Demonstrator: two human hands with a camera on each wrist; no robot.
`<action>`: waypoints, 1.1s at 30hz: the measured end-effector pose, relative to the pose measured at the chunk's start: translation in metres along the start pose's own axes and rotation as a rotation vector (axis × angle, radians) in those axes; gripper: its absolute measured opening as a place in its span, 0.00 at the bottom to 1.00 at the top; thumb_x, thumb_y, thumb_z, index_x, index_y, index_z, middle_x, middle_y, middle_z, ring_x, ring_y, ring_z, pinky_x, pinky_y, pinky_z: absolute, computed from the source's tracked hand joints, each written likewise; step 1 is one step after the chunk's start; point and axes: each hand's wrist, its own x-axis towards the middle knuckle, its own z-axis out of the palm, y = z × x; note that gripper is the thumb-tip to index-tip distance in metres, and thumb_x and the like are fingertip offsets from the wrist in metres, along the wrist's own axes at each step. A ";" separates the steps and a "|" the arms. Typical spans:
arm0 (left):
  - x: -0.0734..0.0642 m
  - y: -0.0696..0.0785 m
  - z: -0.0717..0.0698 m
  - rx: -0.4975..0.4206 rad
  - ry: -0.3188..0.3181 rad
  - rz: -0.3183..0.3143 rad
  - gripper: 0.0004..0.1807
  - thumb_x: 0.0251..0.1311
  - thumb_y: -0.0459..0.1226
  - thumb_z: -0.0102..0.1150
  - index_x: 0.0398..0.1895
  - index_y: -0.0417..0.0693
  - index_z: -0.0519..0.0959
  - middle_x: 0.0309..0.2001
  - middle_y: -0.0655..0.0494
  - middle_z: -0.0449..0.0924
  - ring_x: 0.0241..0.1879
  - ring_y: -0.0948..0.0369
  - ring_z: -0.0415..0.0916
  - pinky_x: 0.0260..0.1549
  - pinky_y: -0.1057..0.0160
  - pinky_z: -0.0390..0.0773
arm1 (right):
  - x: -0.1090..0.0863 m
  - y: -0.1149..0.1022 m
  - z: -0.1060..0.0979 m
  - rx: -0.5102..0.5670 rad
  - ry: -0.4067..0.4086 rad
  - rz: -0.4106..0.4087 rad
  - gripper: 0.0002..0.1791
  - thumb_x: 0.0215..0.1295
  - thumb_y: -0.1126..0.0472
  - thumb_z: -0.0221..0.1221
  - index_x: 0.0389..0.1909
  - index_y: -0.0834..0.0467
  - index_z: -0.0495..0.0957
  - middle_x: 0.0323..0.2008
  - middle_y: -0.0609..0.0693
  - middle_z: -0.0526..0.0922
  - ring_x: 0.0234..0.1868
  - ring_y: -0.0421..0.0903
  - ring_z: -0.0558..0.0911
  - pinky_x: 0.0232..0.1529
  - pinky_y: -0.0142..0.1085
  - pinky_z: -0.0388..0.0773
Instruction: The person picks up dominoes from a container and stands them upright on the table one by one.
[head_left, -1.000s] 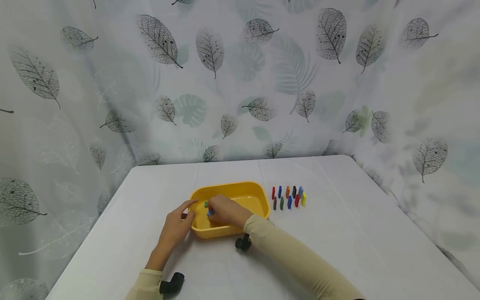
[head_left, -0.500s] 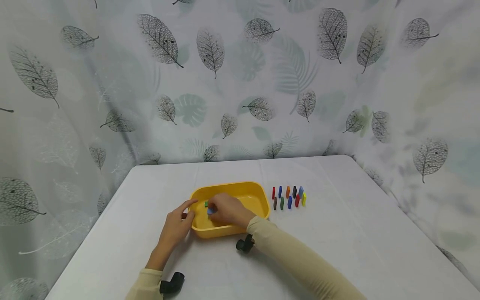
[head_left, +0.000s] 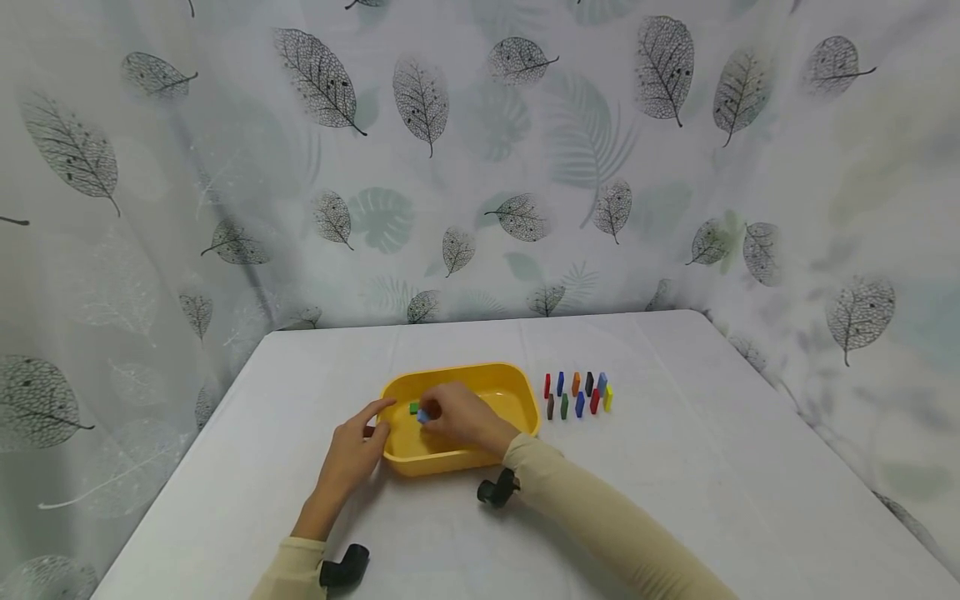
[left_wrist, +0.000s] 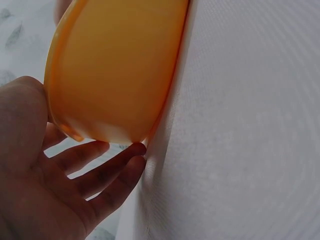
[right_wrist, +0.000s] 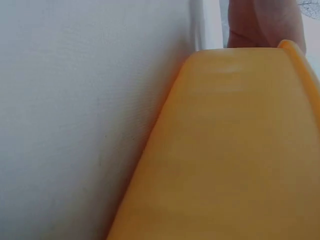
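Observation:
A yellow plastic tray (head_left: 513, 396) stands on the white table. My left hand (head_left: 356, 446) holds its left end; in the left wrist view the thumb lies at the rim and the fingertips (left_wrist: 134, 167) touch the outer wall. My right hand (head_left: 465, 421) reaches inside the tray and pinches a small light blue domino-like block (head_left: 423, 416). Just behind that block, a small green block (head_left: 413, 408) shows in the tray. In the right wrist view the tray's front wall (right_wrist: 230, 150) hides the right fingers.
Right of the tray, several thin coloured blocks stand upright in two rows, among them a red block (head_left: 547, 386), an orange block (head_left: 575, 384) and a yellow block (head_left: 608, 398). A leaf-patterned curtain (head_left: 480, 167) hangs behind the table (head_left: 712, 467).
My right hand has moved slightly back and to the right, and the light blue block has moved back with it, nearer the green one. My left hand stays at the tray's end.

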 end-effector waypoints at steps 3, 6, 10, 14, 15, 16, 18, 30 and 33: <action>-0.001 0.000 0.000 -0.001 0.001 -0.002 0.22 0.74 0.35 0.52 0.68 0.50 0.79 0.60 0.38 0.80 0.47 0.47 0.83 0.39 0.53 0.84 | -0.004 -0.001 -0.004 0.021 0.014 -0.006 0.08 0.62 0.64 0.73 0.40 0.58 0.86 0.32 0.42 0.82 0.34 0.38 0.79 0.42 0.27 0.78; -0.001 0.000 0.000 0.000 0.001 -0.006 0.22 0.74 0.35 0.52 0.68 0.50 0.78 0.60 0.37 0.80 0.47 0.47 0.83 0.38 0.53 0.84 | -0.007 -0.003 -0.007 0.047 0.027 0.000 0.09 0.62 0.64 0.74 0.41 0.58 0.86 0.33 0.41 0.82 0.35 0.39 0.79 0.43 0.26 0.79; -0.001 0.000 0.000 0.003 0.000 -0.008 0.22 0.74 0.35 0.52 0.68 0.49 0.78 0.61 0.37 0.80 0.47 0.47 0.83 0.38 0.53 0.84 | -0.011 -0.004 -0.010 0.096 0.043 0.008 0.09 0.63 0.64 0.73 0.42 0.58 0.86 0.32 0.41 0.82 0.35 0.39 0.79 0.42 0.26 0.79; -0.001 0.000 0.000 0.004 0.002 -0.003 0.22 0.73 0.35 0.52 0.68 0.49 0.78 0.60 0.37 0.80 0.47 0.47 0.83 0.38 0.53 0.84 | -0.015 -0.003 -0.013 0.132 0.071 -0.002 0.09 0.63 0.65 0.73 0.42 0.58 0.85 0.32 0.41 0.82 0.35 0.39 0.80 0.42 0.28 0.79; -0.001 0.001 0.000 0.003 0.002 -0.003 0.22 0.73 0.35 0.52 0.68 0.49 0.78 0.60 0.37 0.80 0.47 0.47 0.83 0.38 0.53 0.84 | -0.016 -0.003 -0.014 0.138 0.080 -0.004 0.09 0.63 0.65 0.73 0.42 0.58 0.85 0.32 0.42 0.82 0.35 0.39 0.80 0.42 0.28 0.80; -0.001 0.001 -0.001 0.004 0.002 -0.002 0.22 0.73 0.35 0.52 0.68 0.49 0.78 0.61 0.37 0.80 0.47 0.47 0.83 0.38 0.53 0.84 | -0.017 -0.002 -0.015 0.141 0.088 -0.011 0.09 0.62 0.65 0.73 0.42 0.58 0.85 0.32 0.42 0.83 0.36 0.39 0.80 0.42 0.29 0.80; -0.001 0.001 -0.001 0.005 0.000 -0.004 0.22 0.74 0.35 0.52 0.69 0.50 0.78 0.61 0.37 0.80 0.48 0.47 0.83 0.39 0.52 0.84 | -0.018 -0.001 -0.016 0.144 0.103 -0.016 0.09 0.62 0.65 0.73 0.42 0.58 0.85 0.33 0.42 0.83 0.36 0.39 0.80 0.42 0.29 0.80; -0.001 0.001 0.001 0.001 -0.002 -0.018 0.22 0.74 0.35 0.51 0.69 0.50 0.78 0.61 0.38 0.80 0.48 0.48 0.83 0.41 0.51 0.85 | -0.031 0.002 -0.028 0.207 0.165 -0.018 0.09 0.64 0.64 0.72 0.44 0.59 0.85 0.35 0.44 0.84 0.38 0.41 0.82 0.43 0.31 0.81; -0.001 0.001 0.001 0.002 0.000 -0.015 0.22 0.74 0.35 0.51 0.69 0.51 0.78 0.61 0.38 0.80 0.47 0.48 0.83 0.40 0.52 0.84 | -0.034 0.002 -0.032 0.216 0.180 -0.011 0.09 0.65 0.64 0.71 0.44 0.59 0.85 0.36 0.44 0.84 0.39 0.42 0.82 0.44 0.31 0.81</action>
